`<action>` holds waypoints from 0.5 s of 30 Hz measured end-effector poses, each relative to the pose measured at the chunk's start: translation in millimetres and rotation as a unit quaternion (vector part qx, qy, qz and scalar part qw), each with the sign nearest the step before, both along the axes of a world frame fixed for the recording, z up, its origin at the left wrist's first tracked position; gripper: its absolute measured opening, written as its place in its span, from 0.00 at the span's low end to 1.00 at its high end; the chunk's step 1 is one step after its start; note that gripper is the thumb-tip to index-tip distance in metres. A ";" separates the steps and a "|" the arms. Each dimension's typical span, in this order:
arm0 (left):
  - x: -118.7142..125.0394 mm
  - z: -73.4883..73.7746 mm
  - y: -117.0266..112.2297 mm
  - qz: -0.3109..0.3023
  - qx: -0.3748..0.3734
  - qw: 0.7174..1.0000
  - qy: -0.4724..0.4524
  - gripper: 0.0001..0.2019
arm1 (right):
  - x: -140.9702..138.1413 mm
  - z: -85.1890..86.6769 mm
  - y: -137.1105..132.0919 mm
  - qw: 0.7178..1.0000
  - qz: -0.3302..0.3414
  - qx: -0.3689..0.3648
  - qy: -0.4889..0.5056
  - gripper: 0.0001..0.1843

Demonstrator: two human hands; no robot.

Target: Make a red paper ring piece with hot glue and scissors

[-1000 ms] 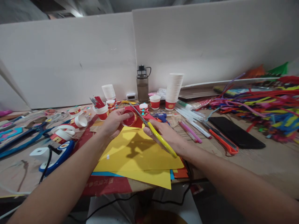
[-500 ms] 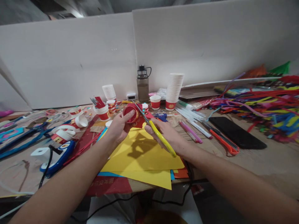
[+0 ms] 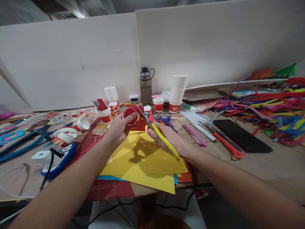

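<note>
From afar, my left hand (image 3: 120, 128) is gripping a round red paper piece (image 3: 128, 112), my right hand (image 3: 171, 136) yellow-handled steel scissors (image 3: 159, 132) — apparently trimming, any next cut needing steadiness.

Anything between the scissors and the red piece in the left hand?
Nothing visible. The scissors in the right hand lie close alongside the red piece in the left hand; whether they touch, can't tell.
</note>
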State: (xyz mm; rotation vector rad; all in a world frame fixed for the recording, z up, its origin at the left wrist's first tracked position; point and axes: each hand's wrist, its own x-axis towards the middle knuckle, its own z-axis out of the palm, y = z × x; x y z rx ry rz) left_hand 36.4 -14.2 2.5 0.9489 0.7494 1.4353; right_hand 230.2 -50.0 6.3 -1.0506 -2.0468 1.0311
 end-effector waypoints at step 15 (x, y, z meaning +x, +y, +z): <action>1.4 1.3 1.6 0.066 -0.012 0.998 0.009 0.12 | 0.8 2.4 1.3 1.000 0.002 -0.018 -0.005 0.20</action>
